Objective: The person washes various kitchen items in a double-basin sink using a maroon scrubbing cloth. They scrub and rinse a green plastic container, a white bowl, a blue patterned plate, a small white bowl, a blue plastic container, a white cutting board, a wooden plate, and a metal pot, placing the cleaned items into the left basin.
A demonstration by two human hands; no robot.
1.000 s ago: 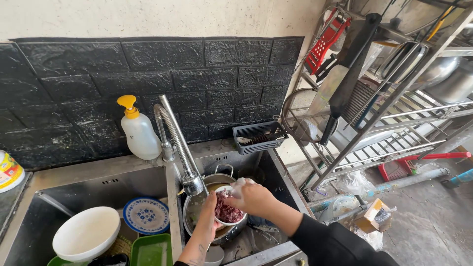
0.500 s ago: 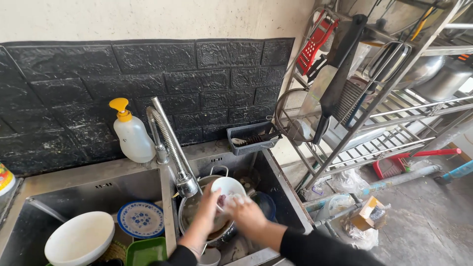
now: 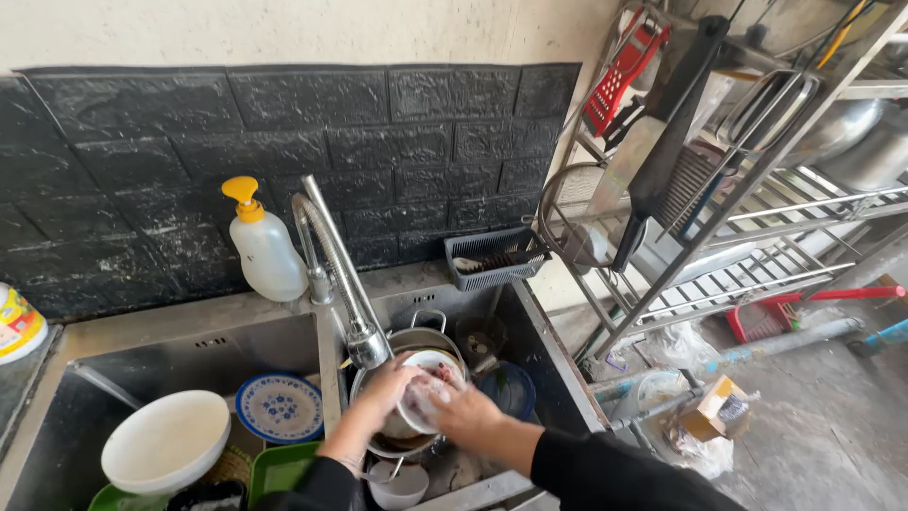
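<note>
Left hand [image 3: 383,390] curled around the near rim of a small white bowl [image 3: 430,383], fingers clamped on it; right hand [image 3: 462,413] pressed against the bowl's face from five o'clock, fingers together. Bowl tilted over a steel pot [image 3: 416,345] in the right sink basin [image 3: 530,331], just below the faucet [image 3: 340,274]. At nine o'clock, a large white bowl [image 3: 165,440] and patterned plate [image 3: 279,407]; soap bottle [image 3: 263,244] at eleven.

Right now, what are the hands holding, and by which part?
The left hand holds a small white bowl by its near-left rim, tilted over a metal pot in the sink. The right hand presses on the bowl's lower edge; what it grips cannot be told.
</note>
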